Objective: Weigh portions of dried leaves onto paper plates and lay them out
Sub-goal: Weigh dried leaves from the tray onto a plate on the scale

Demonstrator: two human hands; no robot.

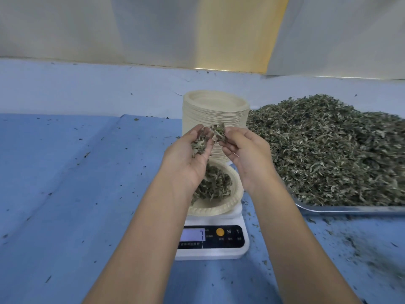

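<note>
**Clerk:** Blue-covered desk (65, 194), pale wall behind. What is entered on it?

**Checker:** Item one: scale (219, 252), white, directly below the hands. Its lit display (192, 234) shows a single digit, seemingly a 7. Item two: plate (210, 209), on the scale, beneath the left wrist, holding a portion (215, 183) of dried leaf. Item three: stack (215, 113) of plates, upright, just beyond the fingertips. Item four: metal tray (350, 209), right of the right hand, bearing a large heap (339, 150) of dried leaf. Loose crumbs lie scattered over the desk on both sides of the forearms.

**Clerk:** And the hands?

**Checker:** Left hand (186, 159): palm turned up and inward, fingers cupped loosely round some leaves (198, 145), held above the plate. Right hand (247, 154): thumb and fingertips pinch a small clump (219, 131), just beside the left fingertips, and the remaining fingers curl inward. Both hands are raised clear of the plate and sit close together. Both forearms are bare.
</note>
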